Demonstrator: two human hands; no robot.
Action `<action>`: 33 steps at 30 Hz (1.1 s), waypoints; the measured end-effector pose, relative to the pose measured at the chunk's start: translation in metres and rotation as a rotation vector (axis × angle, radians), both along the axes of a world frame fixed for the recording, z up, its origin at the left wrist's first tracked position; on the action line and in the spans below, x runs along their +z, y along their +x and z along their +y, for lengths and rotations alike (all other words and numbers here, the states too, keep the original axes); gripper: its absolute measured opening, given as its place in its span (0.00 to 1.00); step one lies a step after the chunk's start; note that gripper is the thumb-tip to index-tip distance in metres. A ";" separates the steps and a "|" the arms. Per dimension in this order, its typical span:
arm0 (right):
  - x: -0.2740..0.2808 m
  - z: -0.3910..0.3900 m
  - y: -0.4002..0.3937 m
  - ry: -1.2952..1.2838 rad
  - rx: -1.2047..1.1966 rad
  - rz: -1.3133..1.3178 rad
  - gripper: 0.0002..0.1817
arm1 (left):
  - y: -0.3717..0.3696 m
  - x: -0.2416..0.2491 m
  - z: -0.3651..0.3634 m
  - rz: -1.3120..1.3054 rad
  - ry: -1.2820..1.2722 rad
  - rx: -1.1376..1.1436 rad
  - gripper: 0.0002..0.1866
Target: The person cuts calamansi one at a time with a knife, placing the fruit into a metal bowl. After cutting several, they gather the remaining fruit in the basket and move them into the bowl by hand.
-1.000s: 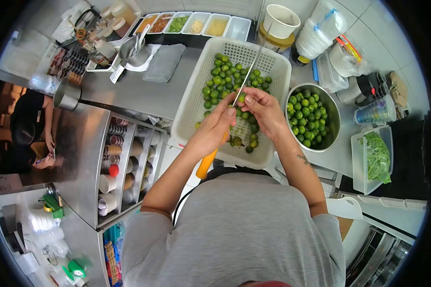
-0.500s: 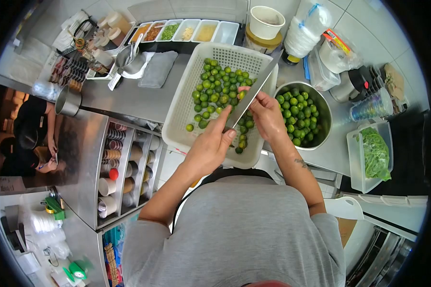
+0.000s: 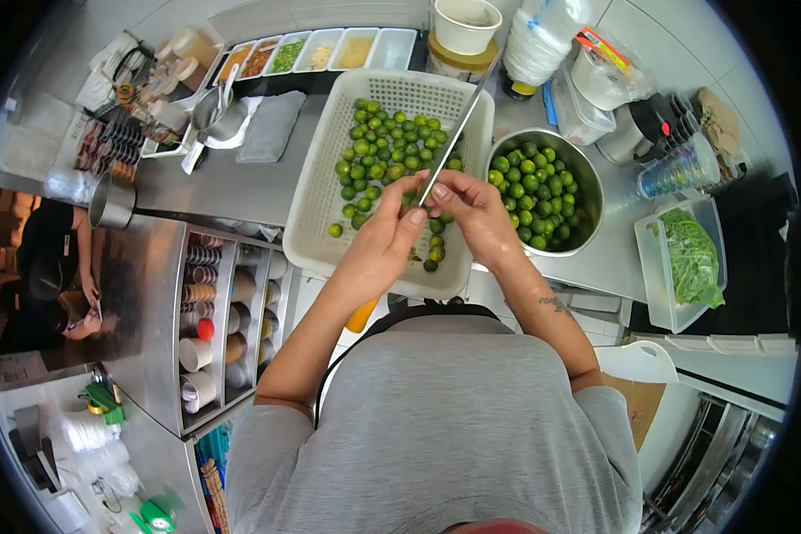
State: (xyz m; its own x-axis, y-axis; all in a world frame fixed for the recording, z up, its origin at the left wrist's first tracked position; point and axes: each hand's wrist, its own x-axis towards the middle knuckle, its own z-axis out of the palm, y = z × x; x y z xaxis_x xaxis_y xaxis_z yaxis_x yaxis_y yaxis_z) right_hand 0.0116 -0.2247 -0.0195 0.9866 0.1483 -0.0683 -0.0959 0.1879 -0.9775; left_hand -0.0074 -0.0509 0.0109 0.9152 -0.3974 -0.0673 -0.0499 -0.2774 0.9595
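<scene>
The left hand (image 3: 384,249) gripped the knife (image 3: 454,135) by its orange handle, blade slanting over the white basket (image 3: 329,169) of limes (image 3: 384,153) — the right hand (image 3: 472,218) pinched something small, hidden, beside the steel bowl's (image 3: 587,191) rim.

A stainless steel desk (image 3: 231,182) runs under a white tiled wall (image 3: 650,27). Left of the desk, a steel shelf unit (image 3: 227,311) holds stacked cups. Beyond it, a person in black (image 3: 49,258) stands. Lighting is bright and even
</scene>
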 end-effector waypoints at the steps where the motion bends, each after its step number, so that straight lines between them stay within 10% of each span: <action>1: 0.006 -0.006 -0.002 -0.029 -0.020 0.019 0.12 | 0.000 0.002 0.003 0.053 -0.062 -0.017 0.30; 6: 0.013 -0.080 -0.001 -1.201 -0.293 -0.494 0.18 | -0.001 0.009 0.034 0.089 -0.174 0.095 0.35; 13: -0.009 0.022 0.032 -0.790 0.302 -0.555 0.15 | 0.007 0.013 0.058 0.044 -0.114 0.323 0.30; 21: -0.080 0.101 0.066 -1.309 0.520 -0.757 0.08 | 0.004 -0.011 0.069 -0.120 -0.019 0.294 0.29; 24: -0.075 0.092 0.067 -1.222 0.562 -0.627 0.09 | 0.002 -0.012 0.072 -0.061 -0.070 0.307 0.31; 27: -0.035 0.069 0.073 -0.168 0.446 0.094 0.13 | -0.002 -0.008 0.075 0.060 -0.241 0.318 0.33; 30: -0.012 0.043 0.069 0.332 0.424 0.259 0.17 | 0.001 -0.008 0.074 0.097 -0.343 0.274 0.35; 33: -0.006 0.034 0.061 0.394 0.380 0.257 0.17 | 0.005 -0.009 0.065 0.120 -0.317 0.213 0.35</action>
State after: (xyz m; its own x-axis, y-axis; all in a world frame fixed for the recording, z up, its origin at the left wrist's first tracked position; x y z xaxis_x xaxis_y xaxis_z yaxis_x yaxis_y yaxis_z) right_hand 0.0721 -0.1906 -0.0251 0.8189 0.5495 -0.1657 -0.4510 0.4375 -0.7780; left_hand -0.0024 0.0142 0.0018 0.9724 -0.2179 -0.0830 0.0943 0.0419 0.9947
